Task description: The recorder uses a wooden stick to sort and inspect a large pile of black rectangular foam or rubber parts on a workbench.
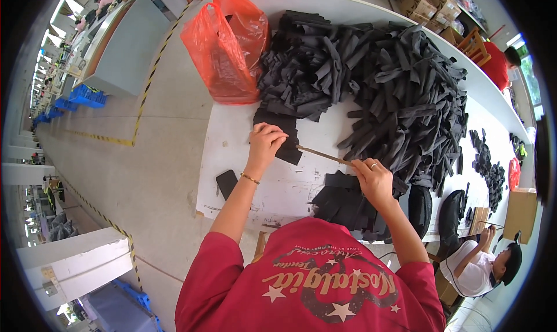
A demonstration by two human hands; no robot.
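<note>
My right hand (374, 184), with a ring on one finger, is closed around one end of a thin brownish stick (325, 155). The stick slants left, and its tip touches or hovers over a dark fabric piece (288, 152). Over that same piece my left hand (268, 140) has its fingers pressed together; what they pinch, if anything, is hidden. Just beyond it lies another stretch of black fabric (272, 119). Beside my right hand, close to my body, is a layered stack of black fabric pieces (342, 201).
A large heap of black fabric strips (400, 82) covers the far side of the white table (232, 140). A red plastic bag (229, 53) stands at its far left, a black phone (227, 183) near my left forearm. One person in white (473, 268) sits at right; another in red (496, 65) is farther back.
</note>
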